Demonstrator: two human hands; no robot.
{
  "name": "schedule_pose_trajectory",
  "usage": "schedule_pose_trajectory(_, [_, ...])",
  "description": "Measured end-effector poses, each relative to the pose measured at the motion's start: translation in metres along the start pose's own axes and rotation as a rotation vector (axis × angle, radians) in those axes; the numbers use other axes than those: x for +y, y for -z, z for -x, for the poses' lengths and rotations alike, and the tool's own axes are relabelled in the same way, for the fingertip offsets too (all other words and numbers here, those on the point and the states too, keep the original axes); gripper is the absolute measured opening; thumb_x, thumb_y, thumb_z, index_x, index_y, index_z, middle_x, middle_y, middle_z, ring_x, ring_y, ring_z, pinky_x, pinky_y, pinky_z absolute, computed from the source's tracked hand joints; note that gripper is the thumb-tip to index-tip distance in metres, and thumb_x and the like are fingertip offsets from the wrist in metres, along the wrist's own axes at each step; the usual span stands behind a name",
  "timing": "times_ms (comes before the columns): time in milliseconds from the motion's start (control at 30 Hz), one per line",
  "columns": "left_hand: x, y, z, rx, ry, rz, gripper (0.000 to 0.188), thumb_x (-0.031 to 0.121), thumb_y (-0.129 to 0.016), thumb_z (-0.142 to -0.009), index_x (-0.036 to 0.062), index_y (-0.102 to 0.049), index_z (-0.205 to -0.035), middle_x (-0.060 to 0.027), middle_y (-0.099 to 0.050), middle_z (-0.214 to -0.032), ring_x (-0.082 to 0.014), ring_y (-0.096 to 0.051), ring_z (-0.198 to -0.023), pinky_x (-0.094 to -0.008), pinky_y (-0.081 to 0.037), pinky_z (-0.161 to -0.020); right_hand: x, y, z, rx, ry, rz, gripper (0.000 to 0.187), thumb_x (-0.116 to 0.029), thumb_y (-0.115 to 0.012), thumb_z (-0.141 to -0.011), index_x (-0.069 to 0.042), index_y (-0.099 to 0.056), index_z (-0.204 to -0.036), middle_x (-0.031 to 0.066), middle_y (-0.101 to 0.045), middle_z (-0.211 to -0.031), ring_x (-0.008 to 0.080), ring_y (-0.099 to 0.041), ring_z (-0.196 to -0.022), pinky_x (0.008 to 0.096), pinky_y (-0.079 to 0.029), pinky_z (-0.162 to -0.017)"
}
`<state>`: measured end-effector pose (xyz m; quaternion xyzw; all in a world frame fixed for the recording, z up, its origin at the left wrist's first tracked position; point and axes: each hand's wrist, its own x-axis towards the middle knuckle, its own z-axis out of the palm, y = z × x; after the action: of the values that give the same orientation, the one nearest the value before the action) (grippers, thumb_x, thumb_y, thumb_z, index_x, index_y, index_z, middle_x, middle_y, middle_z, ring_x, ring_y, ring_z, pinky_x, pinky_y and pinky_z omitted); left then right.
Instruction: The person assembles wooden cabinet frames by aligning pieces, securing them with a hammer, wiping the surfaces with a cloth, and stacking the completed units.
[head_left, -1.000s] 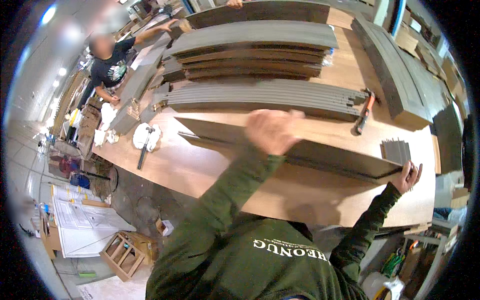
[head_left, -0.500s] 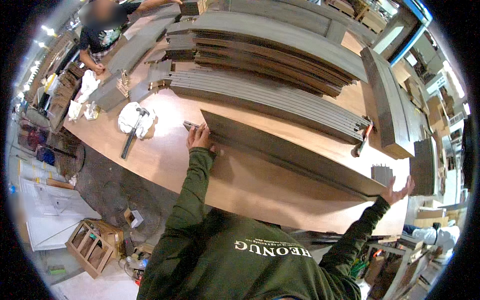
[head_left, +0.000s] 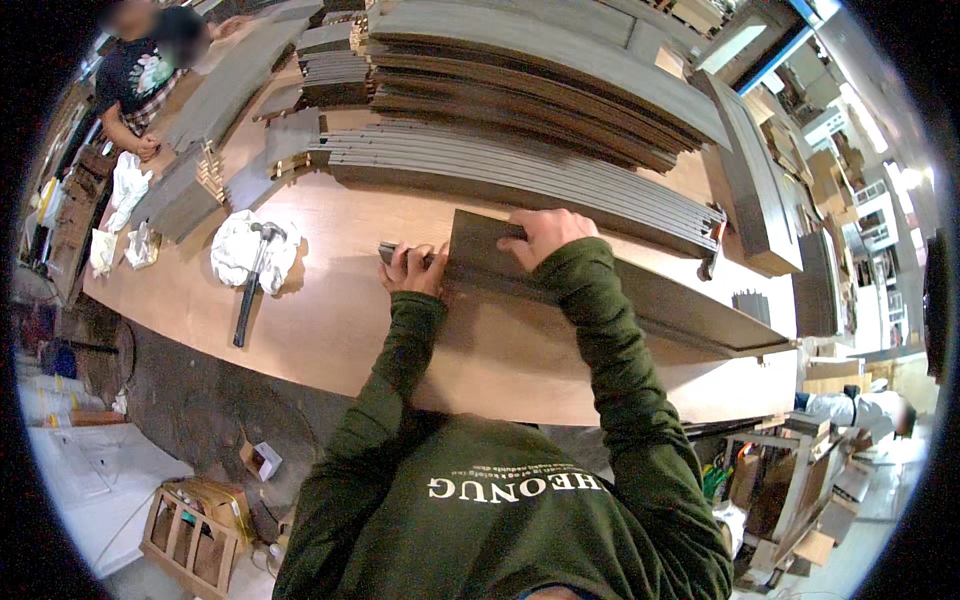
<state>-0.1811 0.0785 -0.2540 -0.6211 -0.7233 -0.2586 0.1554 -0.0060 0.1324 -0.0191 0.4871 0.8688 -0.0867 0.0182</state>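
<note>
A long dark grey-brown board (head_left: 487, 238) stands tilted on its long edge across the wooden tabletop. Its left end is beside my left hand (head_left: 412, 270), whose fingers curl around the end of a narrow grey strip (head_left: 387, 252) at the board's foot. My right hand (head_left: 552, 236) grips the board's upper edge near that end, thumb on the near face and fingers over the top. To the left, a hammer (head_left: 247, 300) with a black handle rests on a crumpled white cloth (head_left: 232, 250).
Beyond the board lie stacked grey slats (head_left: 500, 180) and a taller pile of panels (head_left: 530, 110). A thick beam (head_left: 745, 190) borders the table's right side. Small grey pieces (head_left: 750, 303) stand near the board's far-right end. Another person (head_left: 145, 75) works at the upper left.
My right hand has moved left from the board's right end to its upper edge near the left end. My left hand stays by the strip. The view has shifted slightly.
</note>
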Motion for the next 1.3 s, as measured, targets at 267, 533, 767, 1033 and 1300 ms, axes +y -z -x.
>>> schedule_pose_trajectory(267, [-0.004,-0.016,-0.001,-0.151,-0.215,0.232,0.024,0.025,-0.06,-0.07,0.0275,-0.057,-0.094,0.0006,-0.053,-0.089,-0.0235,-0.048,-0.1,-0.0606,-0.017,-0.094,0.029,-0.012,0.006,0.132,0.034,0.069,0.037,-0.047,-0.061,-0.074,-0.011,-0.063,-0.08,0.0115,-0.06,-0.061,0.0273,-0.059,-0.056,0.0368,-0.048,-0.054])
schedule_pose_trajectory(533, [-0.156,-0.113,-0.058,0.122,0.176,1.054,0.016,0.018,-0.051,-0.082,0.0098,-0.057,-0.095,-0.0044,-0.056,-0.084,-0.0173,-0.054,-0.075,-0.0299,-0.046,-0.066,0.02,-0.013,0.009,0.31,0.1,0.002,0.028,-0.037,-0.071,-0.065,-0.011,-0.065,-0.073,0.009,-0.054,-0.049,0.0243,-0.056,-0.047,0.0348,-0.045,-0.046])
schedule_pose_trajectory(767, [-0.283,-0.017,-0.206,0.081,0.843,0.168,0.062,0.037,-0.068,-0.068,0.0018,-0.048,-0.114,-0.0218,-0.047,-0.116,-0.0347,-0.041,-0.111,-0.0448,-0.036,-0.092,0.017,-0.019,0.019,0.532,0.145,-0.04,0.017,-0.026,-0.072,-0.06,-0.011,-0.065,-0.062,0.0071,-0.057,-0.053,0.025,-0.057,-0.049,0.0349,-0.046,-0.052])
schedule_pose_trajectory(1033, [-0.297,-0.033,-0.222,-0.223,1.156,0.188,0.076,0.046,-0.07,-0.062,0.0123,-0.042,-0.124,-0.0188,-0.04,-0.122,-0.0326,-0.036,-0.116,-0.0437,-0.034,-0.094,0.007,-0.011,0.016,0.426,0.059,-0.074,0.013,-0.021,-0.071,-0.056,-0.011,-0.064,-0.061,0.0076,-0.057,-0.052,0.0253,-0.057,-0.05,0.0348,-0.046,-0.054])
schedule_pose_trajectory(1300, [-0.352,-0.066,-0.198,-0.086,1.068,0.374,0.074,0.049,-0.071,-0.059,0.0088,-0.05,-0.116,-0.0206,-0.045,-0.112,-0.0355,-0.042,-0.109,-0.0421,-0.035,-0.093,-0.003,-0.005,0.017,0.411,0.017,-0.082,0.011,-0.013,-0.067,-0.05,-0.013,-0.063,-0.06,0.0045,-0.058,-0.056,0.0234,-0.059,-0.057,0.0344,-0.046,-0.061])
